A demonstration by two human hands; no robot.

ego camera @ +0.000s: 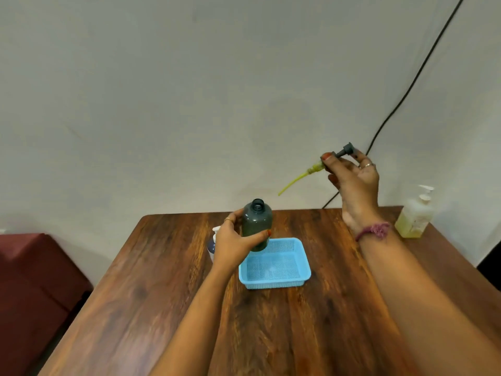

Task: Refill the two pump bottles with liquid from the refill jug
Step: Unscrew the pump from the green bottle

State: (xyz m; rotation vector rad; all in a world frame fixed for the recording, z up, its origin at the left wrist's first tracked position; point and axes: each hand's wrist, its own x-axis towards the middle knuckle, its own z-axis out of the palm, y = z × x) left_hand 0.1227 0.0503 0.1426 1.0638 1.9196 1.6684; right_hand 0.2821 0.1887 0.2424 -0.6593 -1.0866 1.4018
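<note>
My left hand [235, 241] grips the grey bottle [256, 223], neck open, held up over the far left corner of the blue basket [275, 264]. My right hand [353, 177] is raised well above the counter [162, 294], fingers [329, 156] pinching the grey pump head [344, 151]; its yellow-wet tube [294, 181] slants down to the left. Behind my left hand, a bottle with a white pump [212, 244], mostly hidden. Far right on the counter stands a clear pump bottle [414, 217] of yellowish liquid. Black cable [406, 90] on the wall. Dark red seat [32, 267] at left.
</note>
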